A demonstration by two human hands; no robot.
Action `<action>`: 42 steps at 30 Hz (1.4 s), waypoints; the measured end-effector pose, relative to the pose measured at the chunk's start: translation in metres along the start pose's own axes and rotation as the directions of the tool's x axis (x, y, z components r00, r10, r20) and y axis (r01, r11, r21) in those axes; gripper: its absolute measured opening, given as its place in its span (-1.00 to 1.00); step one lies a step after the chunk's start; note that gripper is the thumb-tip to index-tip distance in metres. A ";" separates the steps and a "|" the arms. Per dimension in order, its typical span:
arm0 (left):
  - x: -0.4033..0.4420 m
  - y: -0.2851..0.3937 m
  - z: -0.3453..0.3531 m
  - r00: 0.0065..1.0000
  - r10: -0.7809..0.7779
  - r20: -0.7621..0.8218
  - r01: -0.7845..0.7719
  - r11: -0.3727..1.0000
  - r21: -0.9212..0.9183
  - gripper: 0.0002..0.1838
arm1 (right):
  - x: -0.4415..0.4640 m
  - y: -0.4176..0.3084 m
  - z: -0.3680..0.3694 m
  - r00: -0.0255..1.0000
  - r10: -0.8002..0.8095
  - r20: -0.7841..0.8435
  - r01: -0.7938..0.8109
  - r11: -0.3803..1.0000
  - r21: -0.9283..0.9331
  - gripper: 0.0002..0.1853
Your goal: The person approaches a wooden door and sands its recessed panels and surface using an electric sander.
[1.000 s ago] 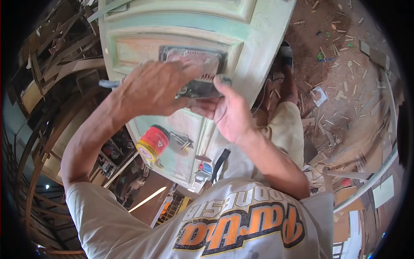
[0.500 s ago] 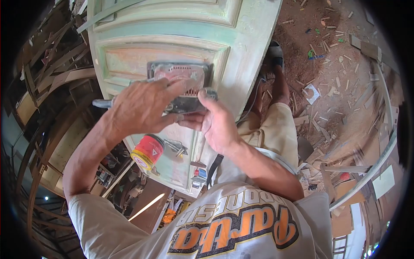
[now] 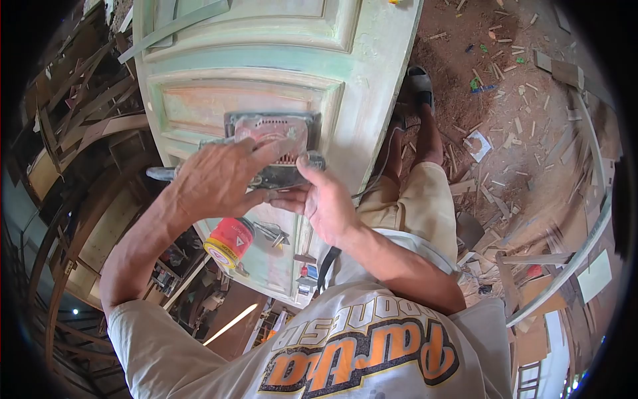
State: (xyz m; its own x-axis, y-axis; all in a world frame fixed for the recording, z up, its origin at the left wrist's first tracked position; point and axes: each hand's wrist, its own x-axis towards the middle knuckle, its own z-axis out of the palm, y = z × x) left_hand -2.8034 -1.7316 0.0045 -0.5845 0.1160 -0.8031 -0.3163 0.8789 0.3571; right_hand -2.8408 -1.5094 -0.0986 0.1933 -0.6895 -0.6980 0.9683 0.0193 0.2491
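A dusty power sander with a pinkish body, a dark square pad and a black end is between my hands, over a panel of the pale green-white door. My left hand wraps over its body from the left, fingers on top and thumb low. On the right, my right hand grips the black end, thumb above and fingers curled underneath. Contact between pad and wood is hidden. Nearer my body, a red and yellow can stands on the door beside some thin metal tools.
Across the door's far end lies a flat pale strip. Curved wooden frames and scrap wood crowd the left. Wood offcuts and a white paper piece litter the dirt floor. A cord runs near my legs.
The whole view has shifted slightly, so the door and can appear lower. The sander is a little nearer my body. Both hands keep the same hold.
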 end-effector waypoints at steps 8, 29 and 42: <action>-0.003 0.006 -0.002 0.994 -0.064 0.092 0.068 0.997 -0.039 0.05 | -0.002 0.013 -0.004 1.000 -0.005 0.000 0.005 1.000 0.015 -0.46; -0.008 0.005 0.003 0.993 -0.064 0.098 0.067 0.997 -0.030 0.03 | 0.000 0.027 -0.006 1.000 -0.001 -0.026 0.003 0.995 0.102 -0.52; 0.019 -0.021 -0.026 0.992 0.053 -0.112 -0.045 0.997 0.070 -0.08 | 0.015 -0.031 0.024 0.994 -0.101 0.037 0.104 0.991 -0.081 -0.38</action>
State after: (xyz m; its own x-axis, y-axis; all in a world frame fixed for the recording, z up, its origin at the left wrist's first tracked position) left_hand -2.8275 -1.7599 -0.0058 -0.6801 0.1098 -0.7249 -0.2367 0.9029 0.3588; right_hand -2.8719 -1.5379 -0.1011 0.0886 -0.7142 -0.6943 0.9927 0.0063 0.1202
